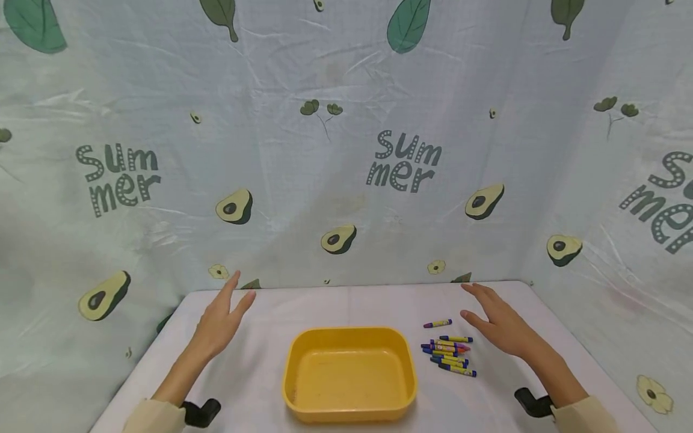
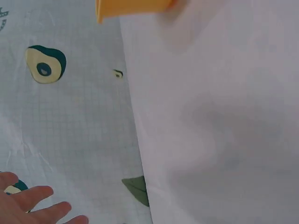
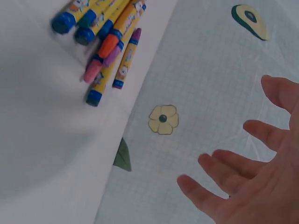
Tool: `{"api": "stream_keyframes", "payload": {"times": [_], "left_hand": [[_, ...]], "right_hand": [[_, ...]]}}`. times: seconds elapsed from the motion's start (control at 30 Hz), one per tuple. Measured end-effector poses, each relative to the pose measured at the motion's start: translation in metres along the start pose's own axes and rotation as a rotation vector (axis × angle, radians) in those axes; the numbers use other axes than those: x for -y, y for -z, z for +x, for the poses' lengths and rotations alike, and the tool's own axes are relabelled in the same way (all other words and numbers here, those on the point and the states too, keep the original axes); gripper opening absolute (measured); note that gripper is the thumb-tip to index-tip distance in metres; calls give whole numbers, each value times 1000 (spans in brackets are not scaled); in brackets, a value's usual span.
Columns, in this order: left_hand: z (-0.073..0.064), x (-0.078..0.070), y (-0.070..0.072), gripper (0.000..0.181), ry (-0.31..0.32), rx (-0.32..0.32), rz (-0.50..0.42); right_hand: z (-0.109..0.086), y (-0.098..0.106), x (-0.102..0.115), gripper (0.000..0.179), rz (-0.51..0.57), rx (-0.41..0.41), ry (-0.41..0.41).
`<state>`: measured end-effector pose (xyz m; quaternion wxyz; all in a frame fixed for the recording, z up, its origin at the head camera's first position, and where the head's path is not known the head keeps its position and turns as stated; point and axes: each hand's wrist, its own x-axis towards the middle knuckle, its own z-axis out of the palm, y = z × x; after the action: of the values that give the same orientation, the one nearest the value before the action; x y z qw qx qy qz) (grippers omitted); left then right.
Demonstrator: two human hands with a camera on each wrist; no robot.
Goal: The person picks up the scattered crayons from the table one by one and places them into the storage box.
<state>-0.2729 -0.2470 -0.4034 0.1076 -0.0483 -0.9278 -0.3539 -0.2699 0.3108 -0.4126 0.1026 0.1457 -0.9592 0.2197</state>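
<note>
My left hand (image 1: 218,322) is raised over the left side of the table, its fingers extended and holding nothing. On the other side my right hand (image 1: 502,322) hovers to the right of a loose pile of crayons (image 1: 448,355), fingers spread with nothing in them. The crayons have yellow wrappers with blue bands, and a few show orange, pink or purple tips in the right wrist view. One purple-tipped crayon (image 1: 437,323) lies apart, behind the pile. Between the hands stands a yellow rectangular tray (image 1: 351,416), with nothing inside it.
A white cloth covers the table (image 1: 249,385). Behind it and along both sides hangs a pale curtain (image 1: 292,180) printed with avocados, leaves and the word summer. A black strap mount (image 1: 201,413) sits at the left wrist, and a similar mount (image 1: 533,403) at the right.
</note>
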Motion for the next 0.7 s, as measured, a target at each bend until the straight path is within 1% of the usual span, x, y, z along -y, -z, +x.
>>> {"api": "stream_keyframes", "payload": {"times": [0.1, 0.2, 0.27, 0.33, 0.4, 0.53, 0.6, 0.7], "left_hand": [[-12, -5, -11, 75, 60, 63, -178], [-22, -9, -27, 73, 154, 115, -351], [-29, -11, -37, 71, 200, 124, -438], [-36, -14, -48, 69, 243, 123, -491], [-43, -18, -57, 66, 282, 122, -526], [-57, -23, -74, 57, 362, 134, -547], [-62, -24, -81, 53, 382, 146, -537], [-68, -25, -90, 51, 380, 160, -515]], "right_hand": [[-4, -6, 0, 66, 15, 4, 5], [-5, -12, -1, 62, 34, -1, 17], [-5, -15, 0, 60, 52, -3, 24], [-4, -19, 1, 58, 67, 1, 21], [-2, -22, 2, 56, 78, 8, 20], [0, -29, 4, 53, 101, 31, 22], [1, -31, 4, 51, 108, 43, 18], [5, -34, 4, 46, 120, 65, 11]]}}
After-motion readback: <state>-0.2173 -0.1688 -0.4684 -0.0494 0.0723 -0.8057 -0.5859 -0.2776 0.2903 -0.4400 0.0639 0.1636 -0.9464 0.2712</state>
